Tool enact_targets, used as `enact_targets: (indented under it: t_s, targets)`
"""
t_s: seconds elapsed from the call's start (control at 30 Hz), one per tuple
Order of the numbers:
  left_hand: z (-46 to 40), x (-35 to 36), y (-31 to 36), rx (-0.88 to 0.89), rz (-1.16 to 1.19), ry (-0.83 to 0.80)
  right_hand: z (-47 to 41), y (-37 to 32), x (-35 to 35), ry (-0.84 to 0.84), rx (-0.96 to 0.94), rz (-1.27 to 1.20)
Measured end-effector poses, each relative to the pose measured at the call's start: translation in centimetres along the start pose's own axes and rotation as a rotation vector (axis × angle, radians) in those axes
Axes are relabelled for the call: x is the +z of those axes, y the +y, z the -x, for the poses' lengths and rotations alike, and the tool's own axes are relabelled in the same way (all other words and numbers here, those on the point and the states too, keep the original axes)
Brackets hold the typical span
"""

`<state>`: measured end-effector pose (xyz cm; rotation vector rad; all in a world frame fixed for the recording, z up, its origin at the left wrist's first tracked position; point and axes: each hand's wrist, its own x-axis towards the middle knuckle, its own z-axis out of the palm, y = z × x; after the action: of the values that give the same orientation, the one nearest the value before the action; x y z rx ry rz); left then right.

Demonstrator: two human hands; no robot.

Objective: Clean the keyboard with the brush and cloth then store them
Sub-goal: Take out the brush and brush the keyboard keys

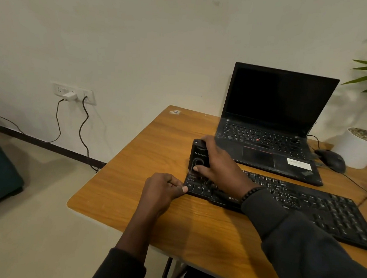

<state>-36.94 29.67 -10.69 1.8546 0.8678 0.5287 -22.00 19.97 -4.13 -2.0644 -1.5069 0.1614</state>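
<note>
Centrally, a wooden table [132, 168] carries all the work items. At its far right an open black laptop [273, 114] stands with a dark screen, and a black mouse [331, 160] sits just to its right. A white plant pot [355, 148] stands at the right edge of the view, and a wall socket strip [74, 93] with two cables plugged in is fixed to the wall on the left.

In front of the laptop, the black keyboard [317, 204] lies diagonally across the table, its left end nearest the table's middle.

The right hand [222, 165] grips a black brush block [198, 156] bearing white lettering, fingers curled over its top and thumb on its near face; the block stands on the keyboard's left end. A beaded bracelet [251, 193] circles that wrist.

The left hand [163, 189] pinches the keyboard's near-left corner, thumb beside the Ctrl key, fingers curled.

No cloth can be identified in this view.
</note>
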Motion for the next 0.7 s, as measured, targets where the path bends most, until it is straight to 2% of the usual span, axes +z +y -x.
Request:
enact_targets:
  t_s: [0.07, 0.13, 0.23, 0.33, 0.53, 0.7]
  targets:
    - [0.0, 0.0, 0.0, 0.005, -0.006, 0.0, 0.5, -0.1, 0.1, -0.056, -0.016, -0.072]
    - [0.0, 0.1, 0.0, 0.005, -0.005, -0.002, 0.9, -0.2, 0.3, -0.093, -0.044, 0.0]
    - [0.0, 0.0, -0.1, 0.005, -0.024, -0.003, 0.9, -0.2, 0.4, -0.011, -0.056, 0.096]
    - [0.0, 0.0, -0.1, 0.011, -0.027, -0.007, 1.0, -0.5, 0.6, 0.046, -0.04, -0.025]
    - [0.0, 0.1, 0.0, 0.022, -0.032, 0.004, 2.0, 0.0, 0.0, -0.069, -0.061, 0.075]
    - [0.0, 0.0, 0.1, 0.027, -0.059, 0.007, 1.9, 0.5, -1.0, -0.034, 0.016, -0.073]
